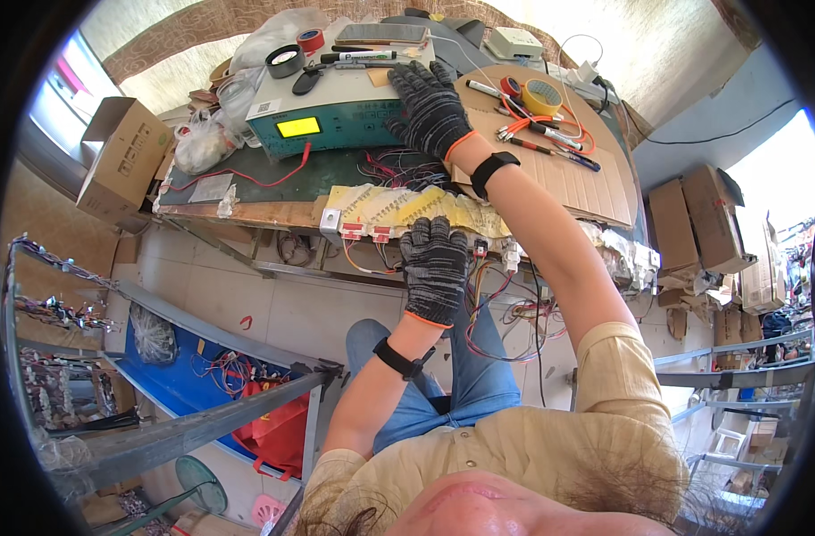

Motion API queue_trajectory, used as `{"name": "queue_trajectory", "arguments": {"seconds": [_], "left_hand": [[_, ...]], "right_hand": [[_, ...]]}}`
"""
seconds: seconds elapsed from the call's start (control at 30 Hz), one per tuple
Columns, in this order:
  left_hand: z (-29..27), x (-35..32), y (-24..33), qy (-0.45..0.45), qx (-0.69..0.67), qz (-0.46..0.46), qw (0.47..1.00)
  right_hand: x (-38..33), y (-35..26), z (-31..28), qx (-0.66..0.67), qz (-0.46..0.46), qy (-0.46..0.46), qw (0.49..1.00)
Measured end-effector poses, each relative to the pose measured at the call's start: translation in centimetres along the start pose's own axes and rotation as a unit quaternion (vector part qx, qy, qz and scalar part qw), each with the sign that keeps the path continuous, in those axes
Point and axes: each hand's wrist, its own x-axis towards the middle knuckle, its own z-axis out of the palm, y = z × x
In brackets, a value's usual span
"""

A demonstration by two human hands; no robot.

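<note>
My gloved right hand (431,109) lay spread, gripping nothing, against the teal tester box (336,112), right of its yellow display (299,127). My left hand (435,268), fingers flat, pressed the wire harness board (407,210) just below the box.

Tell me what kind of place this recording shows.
Probably a small wiring or electronics assembly workshop: a teal test box with a lit yellow display on a cluttered bench, bundles of coloured wires, and stacked cardboard boxes.
</note>
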Motion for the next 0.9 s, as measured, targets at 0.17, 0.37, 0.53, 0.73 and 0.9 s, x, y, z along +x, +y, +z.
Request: {"name": "queue_trajectory", "arguments": {"seconds": [0.17,0.37,0.53,0.73,0.9], "left_hand": [[-0.14,0.04,0.1,-0.008,-0.003,-0.001,1.0],[-0.1,0.05,0.1,-0.02,0.014,-0.003,1.0],[-0.08,0.1,0.15,-0.014,0.012,-0.001,1.0],[0.08,0.14,0.01,-0.014,0.009,0.0,1.0],[0.23,0.14,0.09,-0.025,0.022,-0.001,0.999]], "right_hand": [[-0.04,0.09,-0.04,0.0,-0.002,0.001,1.0],[-0.03,0.03,-0.11,0.002,-0.003,-0.005,1.0],[-0.07,0.23,0.3,0.014,-0.01,0.033,0.999],[0.02,0.13,0.29,0.012,-0.01,0.026,1.0],[-0.07,0.32,0.41,0.011,-0.007,0.023,1.0]]}}
